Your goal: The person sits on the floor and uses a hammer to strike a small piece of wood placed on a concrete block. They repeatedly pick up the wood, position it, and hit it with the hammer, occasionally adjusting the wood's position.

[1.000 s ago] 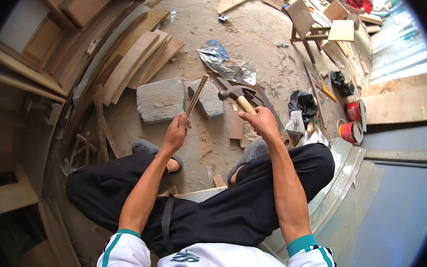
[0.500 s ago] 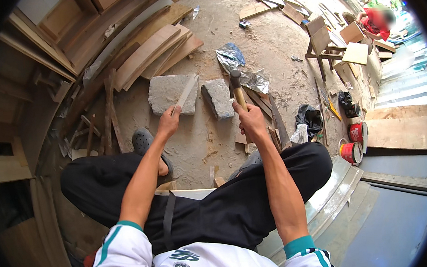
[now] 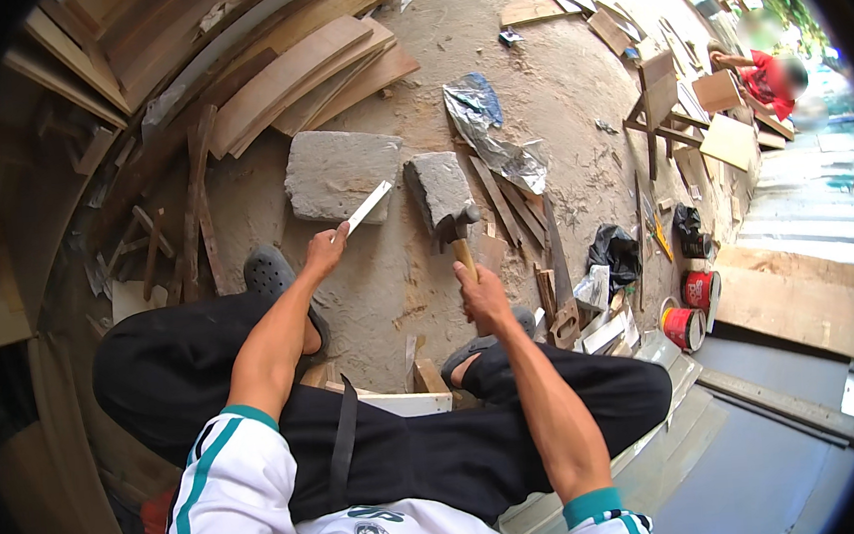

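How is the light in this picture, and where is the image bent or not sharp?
Head view: even daylight with soft shadows under the left hand and the right hand holding the hammer; stacked planks curve toward the black fisheye rim; the far person is blurred.

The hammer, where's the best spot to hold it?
Hold the hammer by the lower end of its wooden handle, coming from below, as the right hand does. The heavy metal head points away toward the small stone block, so the handle end sits nearest.
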Available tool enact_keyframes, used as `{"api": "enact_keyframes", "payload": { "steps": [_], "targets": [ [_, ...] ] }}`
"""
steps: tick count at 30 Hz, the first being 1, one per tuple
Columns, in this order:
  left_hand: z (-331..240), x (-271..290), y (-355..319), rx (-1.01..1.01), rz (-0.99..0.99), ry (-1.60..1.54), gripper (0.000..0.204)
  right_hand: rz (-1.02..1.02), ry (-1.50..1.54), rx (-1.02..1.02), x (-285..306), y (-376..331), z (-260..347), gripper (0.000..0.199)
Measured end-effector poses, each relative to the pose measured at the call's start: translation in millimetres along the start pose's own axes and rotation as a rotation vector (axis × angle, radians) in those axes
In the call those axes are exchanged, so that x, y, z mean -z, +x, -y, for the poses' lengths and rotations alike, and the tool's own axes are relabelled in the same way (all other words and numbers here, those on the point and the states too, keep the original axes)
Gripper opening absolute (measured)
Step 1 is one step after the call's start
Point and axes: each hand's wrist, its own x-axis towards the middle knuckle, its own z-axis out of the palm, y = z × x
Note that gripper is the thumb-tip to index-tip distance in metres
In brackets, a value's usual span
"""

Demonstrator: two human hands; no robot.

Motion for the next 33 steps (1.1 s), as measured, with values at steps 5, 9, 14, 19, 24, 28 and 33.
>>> {"api": "enact_keyframes", "payload": {
  "steps": [5, 9, 14, 19, 24, 28, 33],
  "targets": [
    [8, -10, 2, 0.084, 0.081, -0.022, 0.075, -0.022, 0.163, 0.054, -57, 38, 28, 0.041],
    [17, -13, 5, 0.108, 0.091, -0.024, 0.075, -0.045, -0.005, 0.102, -64, 80, 62, 0.042],
    [11, -12, 5, 0.144, 0.134, -0.028, 0.074, -0.162, 0.012, 0.203, -48, 118, 70, 0.035],
    [14, -10, 2, 0.133, 0.107, -0.008, 0.073, -0.009, 0.273, 0.139, -51, 102, 76, 0.034],
    [3, -10, 3, 0.070, 0.083, 0.013, 0.070, -0.147, -0.055, 0.088, -49, 99, 59, 0.038],
    [-3, -17, 1, 0.033, 0.065, -0.017, 0.071, -0.181, -0.026, 0.101, -51, 99, 46, 0.042],
    [2, -24, 12, -0.009, 0.067, 0.021, 0.072, -0.179, 0.078, 0.262, -49, 108, 15, 0.043]
  ]
}}
